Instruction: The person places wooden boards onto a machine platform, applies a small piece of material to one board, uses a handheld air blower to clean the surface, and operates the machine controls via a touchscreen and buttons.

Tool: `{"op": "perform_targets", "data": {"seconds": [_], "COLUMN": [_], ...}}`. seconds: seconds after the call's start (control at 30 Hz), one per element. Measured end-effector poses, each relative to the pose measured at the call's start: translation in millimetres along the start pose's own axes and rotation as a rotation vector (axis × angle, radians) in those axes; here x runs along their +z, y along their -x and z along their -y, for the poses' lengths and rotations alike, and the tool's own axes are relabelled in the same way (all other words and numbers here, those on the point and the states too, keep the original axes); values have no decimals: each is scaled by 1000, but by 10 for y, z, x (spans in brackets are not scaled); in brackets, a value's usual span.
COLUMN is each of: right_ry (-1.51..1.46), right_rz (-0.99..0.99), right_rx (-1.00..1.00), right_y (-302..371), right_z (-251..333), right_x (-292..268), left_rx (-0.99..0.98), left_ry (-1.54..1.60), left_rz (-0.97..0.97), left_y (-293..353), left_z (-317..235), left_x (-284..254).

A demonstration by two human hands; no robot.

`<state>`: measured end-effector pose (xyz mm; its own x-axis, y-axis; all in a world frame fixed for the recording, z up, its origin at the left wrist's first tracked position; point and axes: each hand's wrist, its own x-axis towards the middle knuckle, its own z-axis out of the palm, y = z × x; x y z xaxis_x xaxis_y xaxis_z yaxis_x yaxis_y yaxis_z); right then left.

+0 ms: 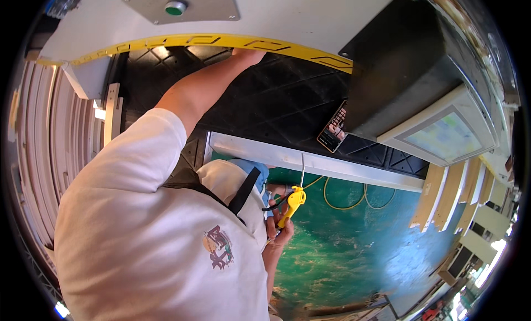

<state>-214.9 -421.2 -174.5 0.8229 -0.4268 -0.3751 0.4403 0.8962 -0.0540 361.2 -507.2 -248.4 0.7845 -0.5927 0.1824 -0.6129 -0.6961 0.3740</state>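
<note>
My left arm reaches forward over the black ribbed surface (265, 99). The visible part of my left hand (250, 56) is at the yellow slotted strip (210, 40), and its fingers are hidden beneath that strip. Down by my body, my right hand (281, 229) is closed around the handle of a yellow air blow gun (293, 205). Its thin metal nozzle (303, 169) points toward the pale metal rail (315, 163) along the near edge of the black surface.
A phone (332, 128) lies on the black surface beside a dark box with a screen panel (445, 135). Above the strip, a green button (175, 8) sits on a metal plate. A thin yellow hose (344, 208) loops over the green floor (332, 243). Pale boards (434, 202) stand at right.
</note>
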Motion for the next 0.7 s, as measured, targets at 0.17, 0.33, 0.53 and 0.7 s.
{"op": "perform_targets", "data": {"seconds": [0.17,0.33,0.53,0.7], "right_ry": [67,73,-8,-25], "right_rz": [-34,-84,-9,-27], "right_rx": [6,-127,-240,-239], "right_y": [364,807,1016,880], "right_z": [-79,-189,-335,-320], "right_x": [-57,-116,-405,-507], "left_rx": [80,102,259,105], "left_ry": [41,24,-10,807], "left_rz": [-79,-184,-321,-53], "left_y": [-47,-117,372,1107], "left_z": [-53,88,-410,-903], "left_x": [36,76,-149,-1351]}}
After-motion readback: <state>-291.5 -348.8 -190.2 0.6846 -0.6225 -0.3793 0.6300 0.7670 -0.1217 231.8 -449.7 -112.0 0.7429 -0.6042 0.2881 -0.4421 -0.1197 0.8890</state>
